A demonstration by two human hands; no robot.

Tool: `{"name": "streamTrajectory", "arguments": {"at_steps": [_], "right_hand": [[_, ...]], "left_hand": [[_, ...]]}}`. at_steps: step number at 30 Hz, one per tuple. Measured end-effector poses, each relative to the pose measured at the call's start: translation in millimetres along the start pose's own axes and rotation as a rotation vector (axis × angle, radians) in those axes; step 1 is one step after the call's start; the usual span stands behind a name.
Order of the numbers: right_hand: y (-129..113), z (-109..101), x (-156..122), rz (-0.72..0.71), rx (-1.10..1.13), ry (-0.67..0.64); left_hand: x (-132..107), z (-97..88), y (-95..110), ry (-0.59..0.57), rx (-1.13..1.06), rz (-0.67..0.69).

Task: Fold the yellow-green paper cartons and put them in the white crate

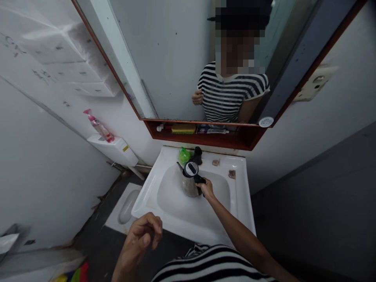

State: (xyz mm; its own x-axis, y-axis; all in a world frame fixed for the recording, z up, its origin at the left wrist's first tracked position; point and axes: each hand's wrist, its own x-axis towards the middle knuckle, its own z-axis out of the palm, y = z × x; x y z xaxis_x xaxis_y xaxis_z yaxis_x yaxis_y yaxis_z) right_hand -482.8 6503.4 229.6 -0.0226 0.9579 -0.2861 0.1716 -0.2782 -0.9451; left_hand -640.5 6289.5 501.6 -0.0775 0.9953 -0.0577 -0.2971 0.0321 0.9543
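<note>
My right hand is wrapped round the black handle of a metal kettle. The kettle is upright in the white sink, its lid facing up and its thin spout toward the back left. Whether its base touches the basin, I cannot tell. My left hand is raised in front of the sink's near left corner, fingers loosely curled, thumb apart, holding nothing. Just behind the kettle are a bright green bundle and a dark fixture, partly hidden by it.
Two small brownish pieces lie on the sink's right rim, one of them a crumpled lump. Above hangs a mirror over a shelf with a yellow sponge. At left, a pink pump bottle stands on a cistern near a squat toilet.
</note>
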Motion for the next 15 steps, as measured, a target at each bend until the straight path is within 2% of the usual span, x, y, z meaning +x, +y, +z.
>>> {"name": "streamTrajectory", "arguments": {"at_steps": [15], "right_hand": [[-0.5,-0.1,-0.3,0.019,0.039,-0.001]], "left_hand": [[3.4,2.6,0.2,0.013,0.012,0.003]]}}
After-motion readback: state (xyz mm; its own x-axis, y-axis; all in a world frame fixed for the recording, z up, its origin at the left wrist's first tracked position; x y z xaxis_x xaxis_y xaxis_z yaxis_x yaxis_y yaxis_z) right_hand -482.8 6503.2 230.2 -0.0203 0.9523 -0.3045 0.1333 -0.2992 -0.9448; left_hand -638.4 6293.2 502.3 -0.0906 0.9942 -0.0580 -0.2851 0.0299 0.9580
